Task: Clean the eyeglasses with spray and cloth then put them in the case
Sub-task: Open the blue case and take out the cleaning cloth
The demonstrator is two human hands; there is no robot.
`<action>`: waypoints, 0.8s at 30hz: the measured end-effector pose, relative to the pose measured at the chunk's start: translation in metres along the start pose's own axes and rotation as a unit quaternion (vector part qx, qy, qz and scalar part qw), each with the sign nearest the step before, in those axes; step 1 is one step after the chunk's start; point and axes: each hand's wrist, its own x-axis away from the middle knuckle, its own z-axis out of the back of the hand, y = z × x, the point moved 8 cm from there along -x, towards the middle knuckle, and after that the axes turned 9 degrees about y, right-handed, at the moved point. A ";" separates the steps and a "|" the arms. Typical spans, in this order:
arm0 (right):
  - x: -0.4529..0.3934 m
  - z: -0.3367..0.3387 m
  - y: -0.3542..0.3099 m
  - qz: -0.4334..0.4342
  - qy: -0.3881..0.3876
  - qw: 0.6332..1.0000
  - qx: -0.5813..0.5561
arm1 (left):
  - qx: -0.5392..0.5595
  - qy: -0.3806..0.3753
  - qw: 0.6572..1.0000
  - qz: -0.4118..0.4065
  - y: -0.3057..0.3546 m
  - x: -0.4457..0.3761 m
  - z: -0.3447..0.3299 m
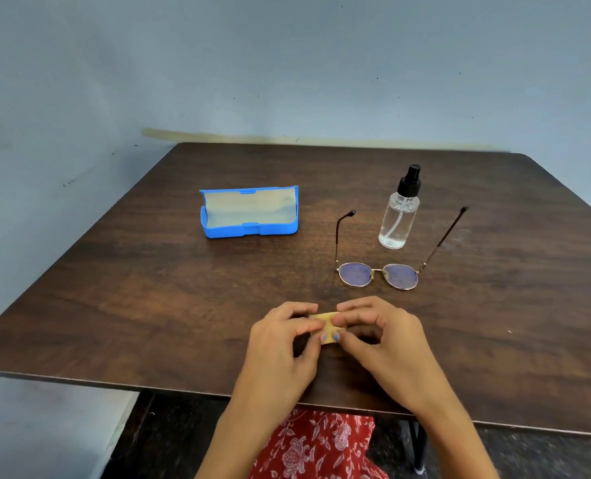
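Eyeglasses (378,275): thin wire frame, temples unfolded, right of frame centre, just before the spray bottle (398,213); judged light and fragile, best lifted by the bridge or temple. Cloth (329,326): small, soft, pinched between the left hand (280,344) and right hand (384,340), held together at lower centre.

dark wood table (149,288) | pale blue wall (287,63) | red floral garment (318,444)

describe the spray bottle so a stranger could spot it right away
On the dark wooden table, look right of the open blue glasses case. The spray bottle stands upright between the eyeglasses' spread temples: the only clear bottle, with a black pump top.
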 end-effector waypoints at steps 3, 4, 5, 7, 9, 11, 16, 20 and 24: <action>0.000 -0.002 0.000 0.032 0.005 0.997 0.070 | -0.055 -0.011 0.998 -0.030 -0.001 0.002 -0.003; 0.000 -0.002 -0.001 0.039 0.007 0.996 0.085 | -0.064 -0.010 0.997 -0.035 -0.001 0.003 -0.003; 0.000 -0.001 -0.001 0.045 0.006 0.994 0.097 | -0.081 -0.011 0.996 -0.039 0.000 0.004 -0.005; 0.002 0.002 -0.004 0.059 0.001 0.992 0.109 | -0.105 0.008 0.993 -0.049 0.005 0.007 -0.005; 0.007 0.017 -0.005 0.051 0.000 0.995 0.085 | -0.058 0.065 0.994 -0.063 0.019 0.010 -0.002; 0.009 0.049 -0.003 0.016 0.021 0.999 0.027 | 0.036 0.105 0.991 -0.075 0.036 0.016 -0.008; -0.015 0.158 0.037 -0.040 0.144 0.987 0.062 | 0.237 -0.033 0.971 -0.015 0.090 0.025 -0.085; -0.075 0.183 0.064 -0.078 0.130 0.987 -0.044 | 0.204 -0.140 0.967 0.052 0.124 0.007 -0.152; -0.130 0.151 0.087 -0.143 -0.026 0.981 -0.132 | 0.180 -0.131 0.967 0.127 0.132 -0.030 -0.189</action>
